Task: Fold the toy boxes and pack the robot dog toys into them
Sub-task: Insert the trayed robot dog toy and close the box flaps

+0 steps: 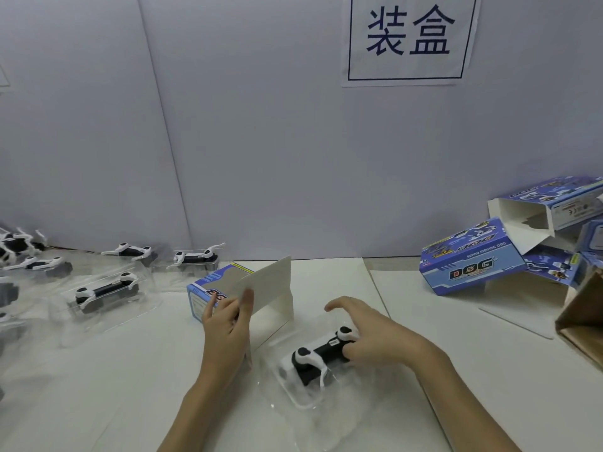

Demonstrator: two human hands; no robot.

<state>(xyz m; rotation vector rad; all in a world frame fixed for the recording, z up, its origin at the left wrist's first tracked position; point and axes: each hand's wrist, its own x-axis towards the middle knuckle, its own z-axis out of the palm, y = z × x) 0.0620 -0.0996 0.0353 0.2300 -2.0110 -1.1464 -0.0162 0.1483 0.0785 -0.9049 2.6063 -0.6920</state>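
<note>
On the white table (137, 380), just in front of the person, a blue toy box (208, 290) is lying on its side with its mouth facing the near edge, and the left hand (225, 324) is holding the box's big white flap (264, 288) up and out of the way, thumb on the near face of the card and fingers curled behind it, so the card is pinched between them. Just beside the box mouth, to the right, a black-and-white robot dog (321, 352) is sitting in a clear plastic tray (293, 391), and the right hand (368, 334) is resting over the dog's far end, its lower fingers curling against the body while the index finger and thumb are spreading apart above it; whether it is truly gripping or only touching, I cannot tell. The tray is looking thin, glossy and springy (the sort that slips and buckles if squeezed at a rim), so the dog's solid black body seems the safer place to take hold, pushing the tray and dog together as one light piece. The dog's thin white legs are looking fragile and likely to snag on the box edge. The flap is stiff card but creasing easily, so holding it near its fold seems wise. More dogs in trays (104, 293) are waiting well off to the left, and a heap of folded boxes (470, 259) is lying at the right.
</note>
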